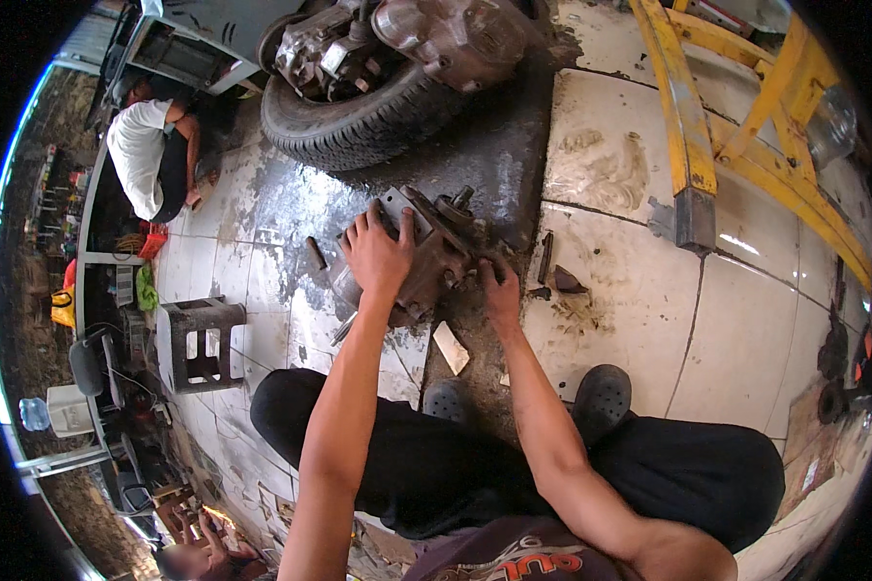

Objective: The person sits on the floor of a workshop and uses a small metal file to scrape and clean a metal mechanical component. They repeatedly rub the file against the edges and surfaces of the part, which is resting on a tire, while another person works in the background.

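A greasy metal gearbox housing (434, 254) rests on the floor in front of me, between my feet and a tyre. My left hand (376, 254) lies on its top left side, fingers stretched out and spread over the metal. At the housing's right side is my right hand (499, 289), its fingers curled together close to the metal. What they hold, if anything, is too small to make out. A short metal rod (316, 254) is left of the housing. On the tiles to the right lie a dark slim bar (546, 257) and a small brown metal piece (569, 280).
Beyond the housing, a large tyre (358, 131) bears more greasy metal castings (455, 44). A yellow steel stand (683, 107) is at the right, a grey plastic stool (202, 346) at the left. One person (145, 155) squats far left; another (208, 552) works near sparks at lower left.
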### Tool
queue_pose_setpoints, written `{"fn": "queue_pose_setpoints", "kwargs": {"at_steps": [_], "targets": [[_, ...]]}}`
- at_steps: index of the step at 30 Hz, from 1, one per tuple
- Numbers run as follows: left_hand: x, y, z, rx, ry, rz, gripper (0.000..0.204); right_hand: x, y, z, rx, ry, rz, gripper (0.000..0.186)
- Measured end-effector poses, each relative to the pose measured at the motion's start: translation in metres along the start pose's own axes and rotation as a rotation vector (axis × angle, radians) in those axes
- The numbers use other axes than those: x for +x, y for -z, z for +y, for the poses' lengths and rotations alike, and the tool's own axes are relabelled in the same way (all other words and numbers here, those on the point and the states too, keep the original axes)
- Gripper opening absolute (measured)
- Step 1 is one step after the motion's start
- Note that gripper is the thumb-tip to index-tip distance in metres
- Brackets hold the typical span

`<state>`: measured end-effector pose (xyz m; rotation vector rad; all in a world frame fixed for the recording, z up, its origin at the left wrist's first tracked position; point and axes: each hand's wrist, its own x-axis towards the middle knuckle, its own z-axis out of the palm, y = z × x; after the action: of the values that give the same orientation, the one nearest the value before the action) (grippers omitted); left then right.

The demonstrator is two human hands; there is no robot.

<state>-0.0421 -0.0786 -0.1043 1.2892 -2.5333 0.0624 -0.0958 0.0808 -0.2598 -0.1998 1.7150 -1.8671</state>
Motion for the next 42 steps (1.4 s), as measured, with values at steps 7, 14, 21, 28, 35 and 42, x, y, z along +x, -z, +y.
{"fn": "queue_pose_setpoints", "kwargs": {"at_steps": [7, 14, 21, 28, 35, 42], "targets": [[0.001, 0.0, 0.005, -0.016, -0.003, -0.021, 0.07, 0.005, -0.006, -0.001, -0.128, 0.001, 0.108, 0.034], [0.001, -0.002, -0.005, -0.09, 0.01, -0.005, 0.07, 0.003, -0.006, -0.015, -0.229, -0.125, 0.102, 0.051], [-0.041, 0.014, 0.041, -0.046, -0.75, -0.071, 0.052, 0.016, 0.04, 0.024, 0.307, -0.128, 0.415, 0.043], [-0.09, -0.048, 0.078, 0.999, -0.931, -0.49, 0.059, 0.037, 0.075, 0.018, 0.387, -0.11, 0.724, 0.019], [-0.118, -0.085, 0.078, 0.972, -0.975, -0.768, 0.054, 0.028, 0.08, -0.007, 0.371, -0.151, 0.732, 0.021], [-0.102, -0.054, 0.083, 0.808, -1.084, -0.627, 0.051, 0.024, 0.078, -0.006, 0.413, -0.115, 0.724, 0.022]]}}
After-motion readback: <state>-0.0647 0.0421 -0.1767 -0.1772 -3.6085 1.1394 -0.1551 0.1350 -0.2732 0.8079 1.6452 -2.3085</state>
